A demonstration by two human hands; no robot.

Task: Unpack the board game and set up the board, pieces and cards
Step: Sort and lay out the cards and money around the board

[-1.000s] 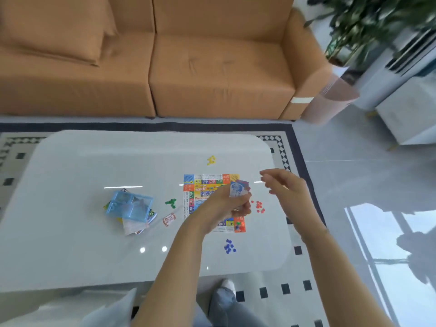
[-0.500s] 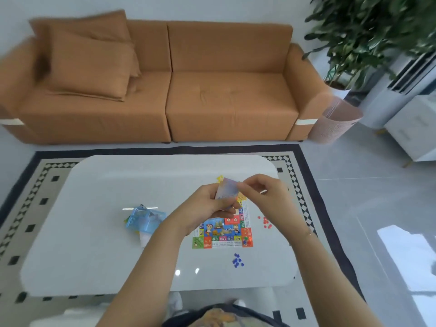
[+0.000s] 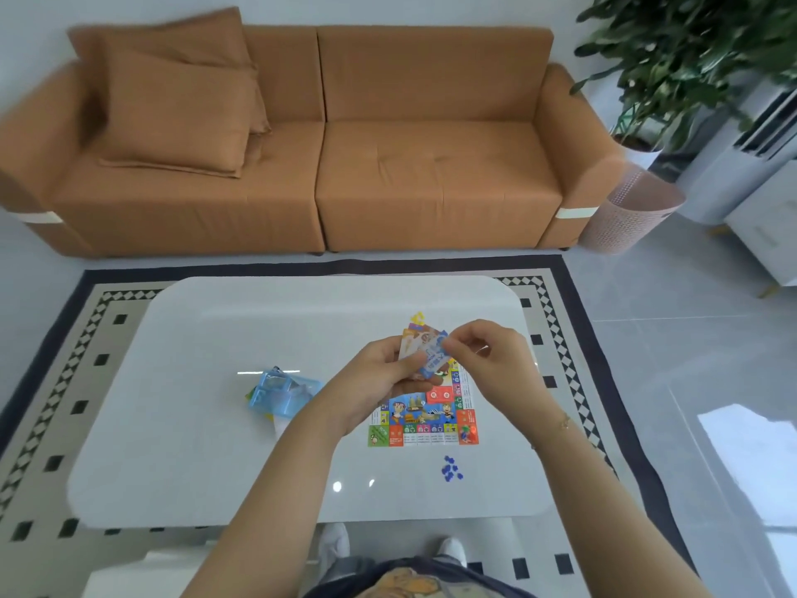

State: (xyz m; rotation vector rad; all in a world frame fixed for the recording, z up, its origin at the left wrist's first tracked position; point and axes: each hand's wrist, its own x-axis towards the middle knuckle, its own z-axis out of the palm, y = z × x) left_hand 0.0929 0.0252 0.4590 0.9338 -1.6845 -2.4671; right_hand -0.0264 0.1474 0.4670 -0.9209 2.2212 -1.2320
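From the head camera, both hands meet above the far part of the game board (image 3: 425,418), which lies flat on the white desk (image 3: 194,425). The left hand (image 3: 379,381) grips a small stack of cards (image 3: 416,345), fingers curled under it and the thumb across the near face. The right hand (image 3: 483,353) pinches the top card (image 3: 433,360) at its upper right edge between thumb and fingertips; this card has a blue border and is tilted against the stack. There is print on the cards, but it is too blurred to read.

The board is a colourful square with a ring of small printed spaces in green, red, orange and white around a blue middle showing cartoon figures. Its lettering is too small to make out, and no brand name can be read anywhere. The hands hide its far half.

A cluster of blue pieces (image 3: 450,470) sits on the desk just beside the board's near right corner. Yellow pieces (image 3: 417,318) lie just past the held cards at the far side. To the left, well apart from the board, a clear blue plastic case (image 3: 282,392) lies on some papers with yellow edges showing.

Beyond the desk, an orange sofa (image 3: 431,166) with two cushions (image 3: 177,105) stands on the far side of a patterned rug (image 3: 560,338). A pink perforated bin (image 3: 632,209) and a potted plant (image 3: 690,49) stand at the right.
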